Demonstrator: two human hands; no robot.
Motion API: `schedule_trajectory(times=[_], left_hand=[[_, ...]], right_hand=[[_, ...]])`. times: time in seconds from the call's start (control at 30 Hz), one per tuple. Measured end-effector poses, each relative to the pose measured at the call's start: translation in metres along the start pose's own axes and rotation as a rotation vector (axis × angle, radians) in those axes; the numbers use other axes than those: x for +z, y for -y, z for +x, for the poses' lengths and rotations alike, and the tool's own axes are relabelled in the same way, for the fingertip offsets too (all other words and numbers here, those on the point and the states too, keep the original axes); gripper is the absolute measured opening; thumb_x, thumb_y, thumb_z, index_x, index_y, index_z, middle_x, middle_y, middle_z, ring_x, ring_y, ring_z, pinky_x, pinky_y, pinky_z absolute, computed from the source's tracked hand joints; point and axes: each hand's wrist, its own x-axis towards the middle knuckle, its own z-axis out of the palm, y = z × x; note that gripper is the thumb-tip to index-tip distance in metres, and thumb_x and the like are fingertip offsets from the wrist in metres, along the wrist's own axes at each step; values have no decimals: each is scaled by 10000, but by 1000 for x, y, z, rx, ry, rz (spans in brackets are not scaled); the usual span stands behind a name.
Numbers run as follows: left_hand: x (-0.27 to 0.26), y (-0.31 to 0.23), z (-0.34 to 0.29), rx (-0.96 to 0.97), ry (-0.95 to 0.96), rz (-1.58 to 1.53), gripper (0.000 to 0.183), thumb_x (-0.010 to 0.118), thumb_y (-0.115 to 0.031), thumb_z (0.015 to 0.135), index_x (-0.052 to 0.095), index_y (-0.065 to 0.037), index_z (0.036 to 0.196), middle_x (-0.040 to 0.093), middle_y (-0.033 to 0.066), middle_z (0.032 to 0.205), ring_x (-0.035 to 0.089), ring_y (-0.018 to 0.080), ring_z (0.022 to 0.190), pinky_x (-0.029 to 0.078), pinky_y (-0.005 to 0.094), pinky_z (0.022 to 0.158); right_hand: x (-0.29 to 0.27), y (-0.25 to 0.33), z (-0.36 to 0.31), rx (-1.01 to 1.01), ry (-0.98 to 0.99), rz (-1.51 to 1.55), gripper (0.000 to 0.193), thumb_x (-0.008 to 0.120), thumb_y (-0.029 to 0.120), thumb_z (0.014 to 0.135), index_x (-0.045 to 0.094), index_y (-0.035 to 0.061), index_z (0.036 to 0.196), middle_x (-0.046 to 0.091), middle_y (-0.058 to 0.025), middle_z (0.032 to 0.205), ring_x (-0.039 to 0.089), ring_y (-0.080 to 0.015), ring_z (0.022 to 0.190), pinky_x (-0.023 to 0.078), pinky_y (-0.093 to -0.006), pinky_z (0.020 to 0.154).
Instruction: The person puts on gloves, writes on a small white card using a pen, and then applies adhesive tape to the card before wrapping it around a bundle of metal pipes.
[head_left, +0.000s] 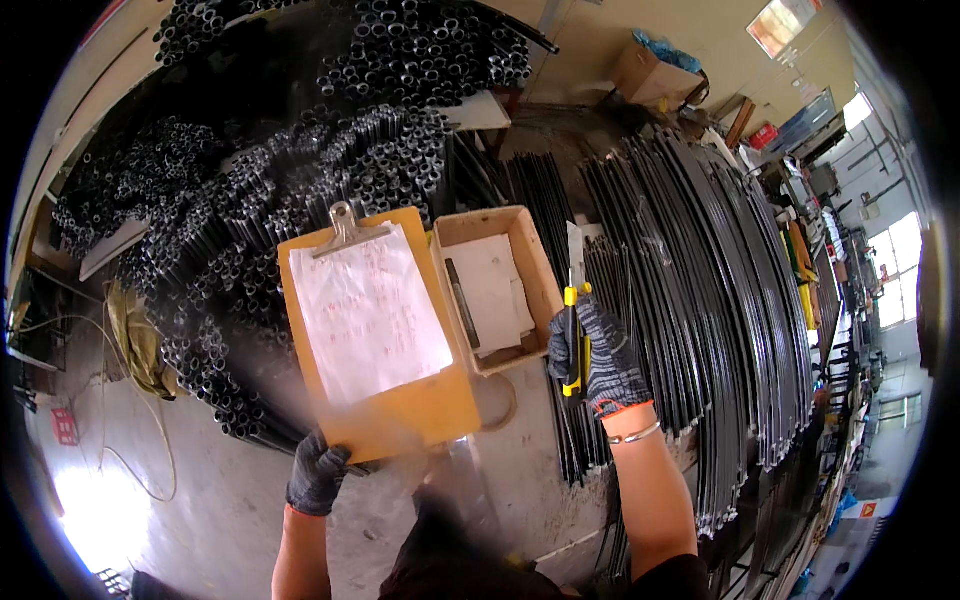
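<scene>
My left hand [318,474], in a dark grey glove, grips the lower left corner of an orange-brown clipboard [425,415]. Under the board's metal clip [345,230] lie white sheets of paper [370,312] with faint reddish handwriting. A utility knife [574,345] with a yellow-and-black handle is upright in my right hand [605,350], whose fingers are closed around it. Its flat metal blade points away from me. The right glove is speckled grey. Between the clipboard and the knife stands an open wooden box [550,285] holding papers [485,290] and a dark slim bar [463,303].
Stacked black metal tubes [400,150] fill the left and far side, ends toward me. Long dark bars [700,290] lie in rows on the right. A cardboard box [650,75] with blue plastic sits far back. A loose hose [172,450] lies on the floor at left.
</scene>
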Motion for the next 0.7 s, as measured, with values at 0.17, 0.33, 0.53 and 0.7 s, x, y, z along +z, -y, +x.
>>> schedule_trajectory(times=[0.17,0.33,0.53,0.7], left_hand=[[-18,4,2,22,-6,195,600,745,-305,793,510,17,1242,599,71,1148,573,172,1040,477,316,878],[-25,6,1,-7,-22,65,609,745,-288,792,493,8,1260,591,76,1172,576,193,1062,477,334,904],[-28,8,-3,16,-8,44,609,743,-280,792,486,5,1265,585,76,1188,575,199,1073,482,339,908],[-24,10,-7,3,-15,102,589,744,-294,798,507,8,1245,604,60,1148,576,173,1038,483,316,867]], right_hand=[[-23,-12,-37,-16,53,89,290,643,328,873,604,46,932,589,-54,658,568,-158,526,488,-289,486],[-55,-85,-99,-29,-144,-476,280,568,134,919,503,53,1179,609,-62,850,589,-144,658,512,-289,581],[-74,-120,-133,-392,-177,-1027,524,582,-50,862,404,21,1349,583,-100,1138,605,-182,961,515,-310,831],[-48,-53,-96,-816,-197,-1303,462,680,48,805,530,9,1240,621,-165,1144,629,-307,989,526,-368,840]])
